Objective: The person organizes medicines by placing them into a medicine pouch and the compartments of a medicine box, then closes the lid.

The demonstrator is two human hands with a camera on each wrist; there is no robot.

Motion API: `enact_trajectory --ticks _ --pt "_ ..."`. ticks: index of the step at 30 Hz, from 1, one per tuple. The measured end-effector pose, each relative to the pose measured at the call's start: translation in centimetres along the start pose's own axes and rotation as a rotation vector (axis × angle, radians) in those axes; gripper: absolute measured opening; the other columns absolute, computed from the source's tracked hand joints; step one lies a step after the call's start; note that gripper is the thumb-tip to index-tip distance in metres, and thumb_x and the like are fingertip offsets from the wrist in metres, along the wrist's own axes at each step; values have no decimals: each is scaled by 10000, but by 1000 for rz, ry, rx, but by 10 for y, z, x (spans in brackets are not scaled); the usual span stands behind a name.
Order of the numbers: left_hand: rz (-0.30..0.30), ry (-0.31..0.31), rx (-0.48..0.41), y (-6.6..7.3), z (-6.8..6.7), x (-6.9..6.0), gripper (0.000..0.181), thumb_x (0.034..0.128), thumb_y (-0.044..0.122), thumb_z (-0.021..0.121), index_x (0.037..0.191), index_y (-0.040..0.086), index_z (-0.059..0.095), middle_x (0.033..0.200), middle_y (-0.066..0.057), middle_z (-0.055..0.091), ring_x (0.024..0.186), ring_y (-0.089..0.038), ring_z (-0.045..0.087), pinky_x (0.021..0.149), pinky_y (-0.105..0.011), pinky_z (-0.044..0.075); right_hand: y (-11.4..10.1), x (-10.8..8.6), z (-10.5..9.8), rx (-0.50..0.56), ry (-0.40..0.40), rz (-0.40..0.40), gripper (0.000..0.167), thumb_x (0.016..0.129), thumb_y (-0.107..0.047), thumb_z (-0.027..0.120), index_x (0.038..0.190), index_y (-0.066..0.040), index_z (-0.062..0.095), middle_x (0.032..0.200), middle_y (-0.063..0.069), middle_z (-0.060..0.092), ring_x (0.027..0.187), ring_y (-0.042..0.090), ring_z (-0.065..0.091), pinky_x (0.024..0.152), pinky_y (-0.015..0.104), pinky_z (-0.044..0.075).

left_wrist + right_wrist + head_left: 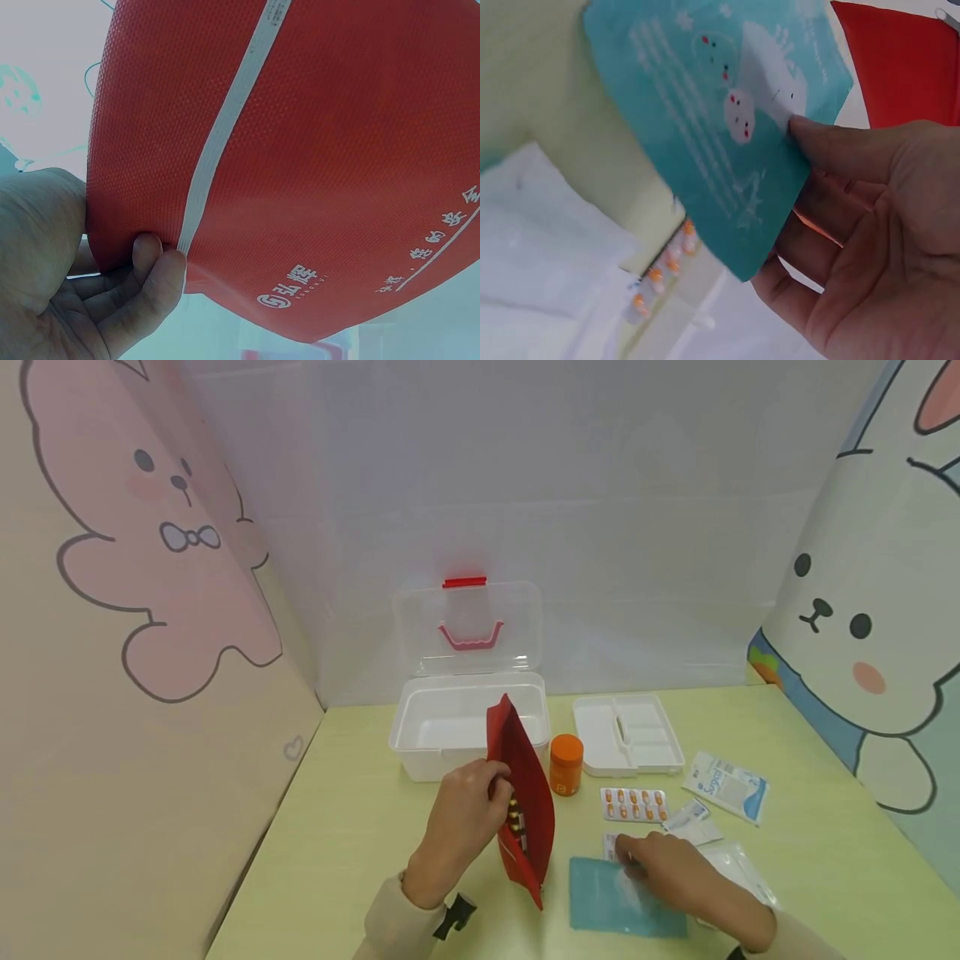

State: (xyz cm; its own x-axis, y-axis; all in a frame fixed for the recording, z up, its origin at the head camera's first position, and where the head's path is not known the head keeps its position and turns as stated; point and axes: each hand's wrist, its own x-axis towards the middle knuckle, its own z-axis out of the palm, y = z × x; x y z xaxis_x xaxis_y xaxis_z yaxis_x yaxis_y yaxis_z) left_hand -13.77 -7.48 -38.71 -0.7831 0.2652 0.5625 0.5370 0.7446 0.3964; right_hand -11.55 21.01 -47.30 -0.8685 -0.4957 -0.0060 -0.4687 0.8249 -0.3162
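In the head view my left hand (459, 814) grips a red fabric pouch (534, 793) by its edge and holds it upright, its mouth parted. Inside the pouch some small yellow-and-dark items (516, 822) show, too small to name. White lettering and a pale stripe run over the pouch (322, 150) in the left wrist view. To the right, my right hand (667, 870) pinches a flat teal packet (611, 902) by its edge. The right wrist view shows the thumb on the face of this packet (682, 112), which is printed with snowmen, and the fingers behind.
Behind the pouch stands an open white box (416, 752) with a raised clear lid (416, 627). Nearby are an orange jar (566, 766), a white divided tray (596, 727), a capsule blister pack (633, 805), a white-and-blue packet (723, 787) and small white packets (697, 831).
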Motion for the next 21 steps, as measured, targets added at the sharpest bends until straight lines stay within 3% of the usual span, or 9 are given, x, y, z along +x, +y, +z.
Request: enact_trajectory --ticks 3,10,17,21 --pt "-1 1 4 0 0 0 102 868 44 624 878 54 725 760 -27 677 601 -69 517 525 -106 418 -2 -2 -10 -12 6 5 134 873 -153 704 892 -217 588 654 -111 481 568 51 370 518 240 323" --pt "-11 1 -10 0 0 0 100 874 45 623 881 52 722 768 -27 678 608 -74 527 527 -108 425 -4 -9 -38 11 113 -74 163 887 -121 690 884 -202 549 626 -141 460 535 2 326 510 204 304" --pt "-10 6 -13 -1 -1 0 91 874 48 632 884 53 722 771 -25 679 608 -72 529 532 -107 432 -3 -13 -57 -22 348 -162 243 820 -38 740 904 -172 555 613 -191 400 552 -52 274 531 172 301" --pt "-7 13 -10 -1 -1 0 88 873 46 634 882 53 721 768 -26 679 609 -74 531 535 -110 436 -8 -12 -67 0 402 -124 252 824 -23 734 916 -170 552 647 -164 562 558 -65 422 524 178 363"
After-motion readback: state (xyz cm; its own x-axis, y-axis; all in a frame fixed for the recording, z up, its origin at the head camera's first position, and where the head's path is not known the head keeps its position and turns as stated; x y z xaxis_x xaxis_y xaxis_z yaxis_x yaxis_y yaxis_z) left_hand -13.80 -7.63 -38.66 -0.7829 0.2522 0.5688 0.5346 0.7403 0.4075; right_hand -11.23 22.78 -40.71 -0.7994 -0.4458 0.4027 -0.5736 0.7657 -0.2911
